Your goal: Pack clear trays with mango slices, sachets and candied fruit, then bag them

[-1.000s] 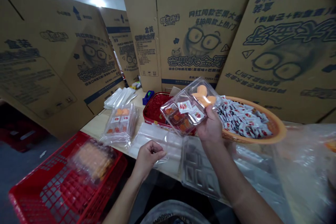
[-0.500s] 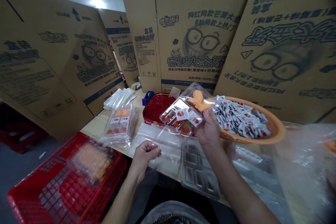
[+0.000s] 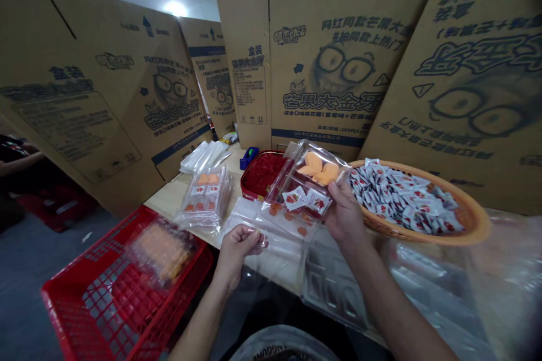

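Note:
My right hand (image 3: pixel 345 208) grips the right edge of a clear plastic tray (image 3: pixel 302 223), tilted above the table. In its compartments are orange sweets (image 3: pixel 317 168), two white sachets (image 3: pixel 305 199) with red print, and small orange-red pieces. My left hand (image 3: pixel 241 245) is closed in a pinch on glossy clear film, apparently the edge of a plastic bag, just left of the tray's lower end. Flat clear bags (image 3: pixel 275 245) lie beneath the tray. Empty clear trays (image 3: pixel 334 282) rest by my right forearm.
An orange basket (image 3: pixel 478 228) heaped with sachets stands right; a red tin (image 3: pixel 249 189) and blue tape dispenser (image 3: pixel 248 158) sit behind. Packed trays (image 3: pixel 205 197) are stacked left, near a red crate (image 3: pixel 63 304) holding filled bags. Cardboard boxes (image 3: pixel 339 67) wall the back. A co-worker's arm (image 3: pixel 21 163) shows far left.
The tray has tipped and its lower end has come down and closer to my left hand. My view has turned slightly left. Both hands keep their grip.

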### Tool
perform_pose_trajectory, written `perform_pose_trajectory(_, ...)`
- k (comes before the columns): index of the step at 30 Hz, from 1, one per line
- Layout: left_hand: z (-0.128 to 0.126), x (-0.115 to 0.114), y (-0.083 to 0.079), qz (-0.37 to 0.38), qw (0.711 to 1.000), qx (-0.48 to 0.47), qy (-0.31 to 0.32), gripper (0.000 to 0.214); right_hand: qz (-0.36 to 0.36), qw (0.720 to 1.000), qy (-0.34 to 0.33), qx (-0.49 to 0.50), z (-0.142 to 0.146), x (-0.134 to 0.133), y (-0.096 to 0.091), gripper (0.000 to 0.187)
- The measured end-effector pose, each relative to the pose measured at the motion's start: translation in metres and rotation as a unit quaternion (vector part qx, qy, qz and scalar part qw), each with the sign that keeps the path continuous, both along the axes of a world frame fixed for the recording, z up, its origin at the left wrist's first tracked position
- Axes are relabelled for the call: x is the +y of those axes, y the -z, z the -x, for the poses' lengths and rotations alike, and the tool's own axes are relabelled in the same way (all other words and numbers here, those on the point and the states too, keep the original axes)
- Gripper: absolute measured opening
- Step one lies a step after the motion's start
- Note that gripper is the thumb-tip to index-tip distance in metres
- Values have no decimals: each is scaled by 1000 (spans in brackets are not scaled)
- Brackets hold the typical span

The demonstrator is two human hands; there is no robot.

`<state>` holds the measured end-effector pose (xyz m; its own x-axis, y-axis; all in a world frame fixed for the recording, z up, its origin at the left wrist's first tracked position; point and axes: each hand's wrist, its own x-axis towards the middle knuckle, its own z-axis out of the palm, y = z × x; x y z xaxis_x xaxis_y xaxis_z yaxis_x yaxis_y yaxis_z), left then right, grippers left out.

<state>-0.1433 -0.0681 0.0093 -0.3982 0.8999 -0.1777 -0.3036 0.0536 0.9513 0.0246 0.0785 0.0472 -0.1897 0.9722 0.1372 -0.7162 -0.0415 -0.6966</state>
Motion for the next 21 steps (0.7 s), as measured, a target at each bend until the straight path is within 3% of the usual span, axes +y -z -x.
perform_pose_trajectory(5,6,0,-5,19,998,25,58,35,36,997,-63,-31,9,-12,-6,24)
perform_pose_trajectory(13,14,-2,2,-7,998,-23,63,29,75,985,-130,-89,31,-28,-8,29)
perform_pose_trajectory(18,19,-10,-9,-49,993,-101,40,21,70,966,-170,-179,36,-38,-2,28)
perform_pose_trajectory(21,23,-15,-17,-55,987,-150,36,21,47,940,-233,-243,36,-43,-4,28)
